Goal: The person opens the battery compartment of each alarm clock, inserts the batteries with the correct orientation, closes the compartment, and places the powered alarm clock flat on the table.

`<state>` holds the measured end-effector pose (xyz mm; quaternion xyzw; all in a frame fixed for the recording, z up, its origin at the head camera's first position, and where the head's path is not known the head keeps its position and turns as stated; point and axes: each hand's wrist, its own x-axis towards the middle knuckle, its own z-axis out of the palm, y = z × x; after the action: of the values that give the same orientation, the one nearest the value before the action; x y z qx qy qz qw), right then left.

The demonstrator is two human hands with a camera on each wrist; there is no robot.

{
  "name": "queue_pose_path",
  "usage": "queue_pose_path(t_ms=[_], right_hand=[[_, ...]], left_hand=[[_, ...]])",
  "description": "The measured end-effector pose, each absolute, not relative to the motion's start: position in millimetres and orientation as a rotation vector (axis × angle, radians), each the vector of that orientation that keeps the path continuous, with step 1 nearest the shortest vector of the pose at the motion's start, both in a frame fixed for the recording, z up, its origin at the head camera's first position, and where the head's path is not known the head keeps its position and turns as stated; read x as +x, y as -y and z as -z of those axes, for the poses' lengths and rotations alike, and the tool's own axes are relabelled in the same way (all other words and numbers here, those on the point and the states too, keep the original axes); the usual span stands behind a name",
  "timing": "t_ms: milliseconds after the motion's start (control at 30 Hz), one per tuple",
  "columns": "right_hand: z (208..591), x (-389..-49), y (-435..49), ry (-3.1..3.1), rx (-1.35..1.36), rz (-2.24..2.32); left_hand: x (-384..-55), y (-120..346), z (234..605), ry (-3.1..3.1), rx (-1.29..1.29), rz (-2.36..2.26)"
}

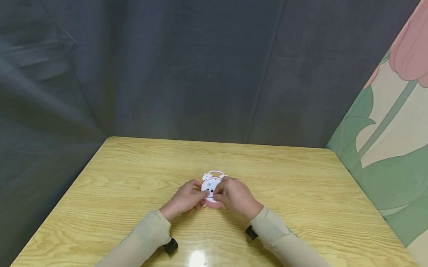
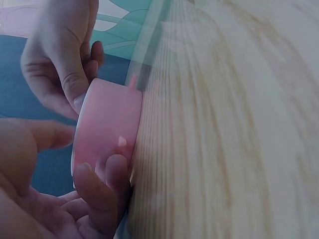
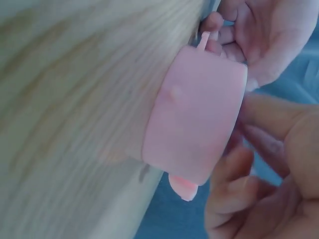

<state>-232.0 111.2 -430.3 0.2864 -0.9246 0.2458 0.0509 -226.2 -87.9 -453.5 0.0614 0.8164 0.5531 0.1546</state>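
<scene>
A pink twin-bell alarm clock (image 1: pixel 211 183) lies on the wooden table with its white back facing up. Its pink side (image 2: pixel 107 119) fills the middle of the left wrist view, and the right wrist view shows the pink body (image 3: pixel 197 104) with a small foot and a bell. My left hand (image 1: pixel 186 198) holds the clock by its left side, the thumb reaching over the back. From the right, my right hand (image 1: pixel 238 196) has thumb and fingertips pinched close together at the clock's back. What lies between those fingertips is hidden.
The wooden table (image 1: pixel 133 170) reaches back to a dark curtain (image 1: pixel 202 69). Along the right side stands a wall panel with a tulip pattern (image 1: pixel 413 158). A dark wrist device (image 1: pixel 171 246) sits under the left sleeve, another (image 1: pixel 251 232) under the right.
</scene>
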Motion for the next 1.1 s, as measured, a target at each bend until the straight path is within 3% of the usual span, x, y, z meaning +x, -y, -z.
queue_pose_path(t_ms=[367, 733, 1100], right_hand=[[444.2, -237.6, -119.7, 2.85, 0.801, -1.242], [442.7, -236.6, -128.7, 2.963, 0.233, -1.352], [451.9, -241.6, -133.7, 2.971, 0.199, -1.697]], left_hand=[[-222.0, 86.5, 456.4, -2.371, 0.163, -1.576], [-223.1, 80.6, 450.8, -2.374, 0.167, -1.552], [-225.5, 82.1, 450.9, -2.385, 0.147, -1.537]])
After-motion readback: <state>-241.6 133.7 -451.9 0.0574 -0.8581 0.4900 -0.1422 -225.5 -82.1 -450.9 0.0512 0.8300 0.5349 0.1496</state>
